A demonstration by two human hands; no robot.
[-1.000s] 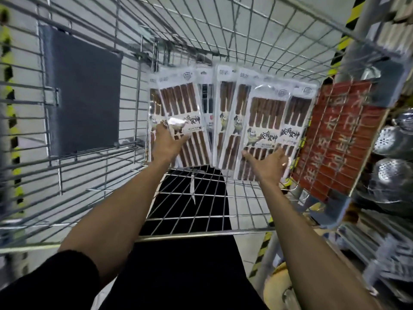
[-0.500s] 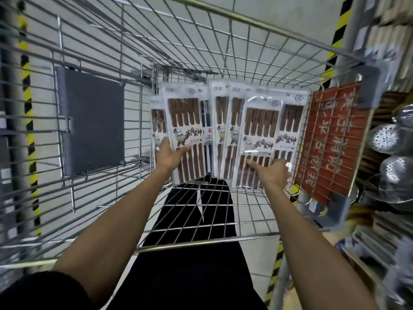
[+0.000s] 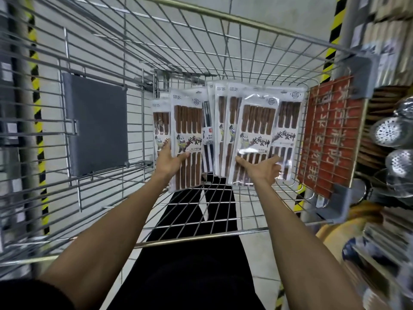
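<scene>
Several clear packs of brown wooden chopsticks stand on end inside a wire shopping cart, leaning against its far end. My left hand grips the bottom of a front pack on the left, thumb across its face. My right hand holds the lower edge of another chopstick pack on the right, thumb pointing left over the plastic. More packs stand between and behind these two.
A grey plastic panel hangs on the cart's left wall, and a red sign on its right end. Metal strainers and shelf goods crowd the right side. Yellow-black striped posts stand on the left.
The view has drawn back and shifted down, so the packs sit lower in the frame. Both hands keep their hold on the chopstick packs and have lifted them slightly upright.
</scene>
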